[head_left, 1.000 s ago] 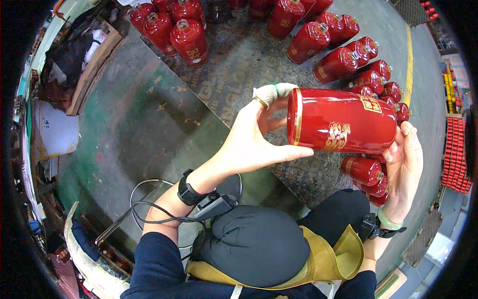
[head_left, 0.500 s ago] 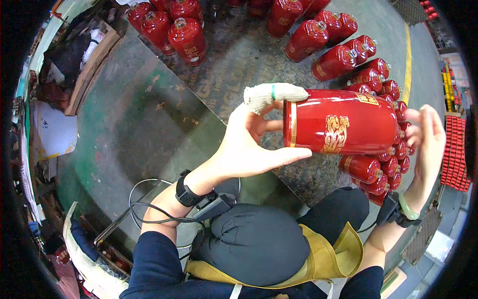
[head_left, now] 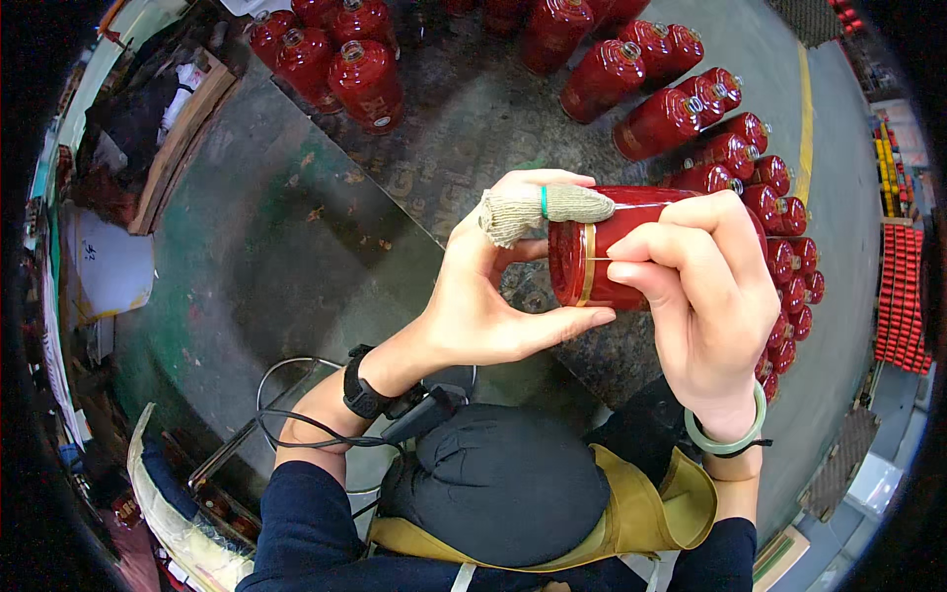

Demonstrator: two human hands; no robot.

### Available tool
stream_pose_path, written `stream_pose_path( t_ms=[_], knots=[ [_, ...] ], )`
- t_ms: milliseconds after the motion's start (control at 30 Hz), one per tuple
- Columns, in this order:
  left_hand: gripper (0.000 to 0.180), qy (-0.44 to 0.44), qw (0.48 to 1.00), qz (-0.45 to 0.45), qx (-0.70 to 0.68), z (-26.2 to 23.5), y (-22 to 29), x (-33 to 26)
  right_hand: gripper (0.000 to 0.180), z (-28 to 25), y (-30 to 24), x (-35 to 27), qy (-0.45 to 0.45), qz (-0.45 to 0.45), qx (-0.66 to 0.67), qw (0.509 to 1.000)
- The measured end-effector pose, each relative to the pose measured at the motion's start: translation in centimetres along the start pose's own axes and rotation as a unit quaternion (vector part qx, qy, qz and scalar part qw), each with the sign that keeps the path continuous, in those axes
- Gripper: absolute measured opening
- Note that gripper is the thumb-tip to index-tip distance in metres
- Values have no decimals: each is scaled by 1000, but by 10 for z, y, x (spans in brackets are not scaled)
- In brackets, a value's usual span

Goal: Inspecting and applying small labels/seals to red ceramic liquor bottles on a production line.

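A glossy red bottle [head_left: 633,207] with a gold band [head_left: 589,259] around its base lies sideways in front of me. My left hand [head_left: 493,276] grips it at the base end, thumb below and fingers above. A grey knitted finger sleeve [head_left: 577,203] with a green band covers one finger of that hand. My right hand [head_left: 705,286] is in front of the bottle and hides its middle and neck. Its thumb and forefinger pinch a thin, needle-like sliver [head_left: 599,259], whose tip meets the gold band. I cannot tell whether it is a needle or a strip end.
Several red bottles [head_left: 659,123] stand in rows at the back and right, and more [head_left: 365,87] at the back left. A dark board [head_left: 434,138] lies under them. On the left is a wooden-edged box [head_left: 182,143]. A cable [head_left: 326,429] runs along my left forearm.
My right hand has moved left from the bottle's far end to the gold band, with a thin sliver now showing at its fingertips. The bottle's base has turned slightly toward me.
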State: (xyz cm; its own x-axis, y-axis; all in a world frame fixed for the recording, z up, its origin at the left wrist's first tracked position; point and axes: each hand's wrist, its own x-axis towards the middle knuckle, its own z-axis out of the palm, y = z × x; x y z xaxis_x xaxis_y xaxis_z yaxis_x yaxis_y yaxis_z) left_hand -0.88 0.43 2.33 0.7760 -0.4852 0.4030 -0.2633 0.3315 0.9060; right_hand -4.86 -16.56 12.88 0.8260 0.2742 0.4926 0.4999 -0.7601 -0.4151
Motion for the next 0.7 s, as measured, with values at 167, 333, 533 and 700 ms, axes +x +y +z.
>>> stream_pose_path(
  t_ms=[167,333,533,700],
  knots=[
    [78,10,999,-18,-32,1,0,0,21,1,3,-2,7,2,-5,1000],
    [78,7,999,-17,-31,1,-2,-1,22,3,4,-3,17,-12,-2,1000],
    [77,0,1000,-10,-27,1,-1,0,24,2,5,-3,20,-10,-2,1000],
    [78,1,999,-25,-31,1,0,0,24,2,6,-4,22,-13,-10,1000]
  ],
)
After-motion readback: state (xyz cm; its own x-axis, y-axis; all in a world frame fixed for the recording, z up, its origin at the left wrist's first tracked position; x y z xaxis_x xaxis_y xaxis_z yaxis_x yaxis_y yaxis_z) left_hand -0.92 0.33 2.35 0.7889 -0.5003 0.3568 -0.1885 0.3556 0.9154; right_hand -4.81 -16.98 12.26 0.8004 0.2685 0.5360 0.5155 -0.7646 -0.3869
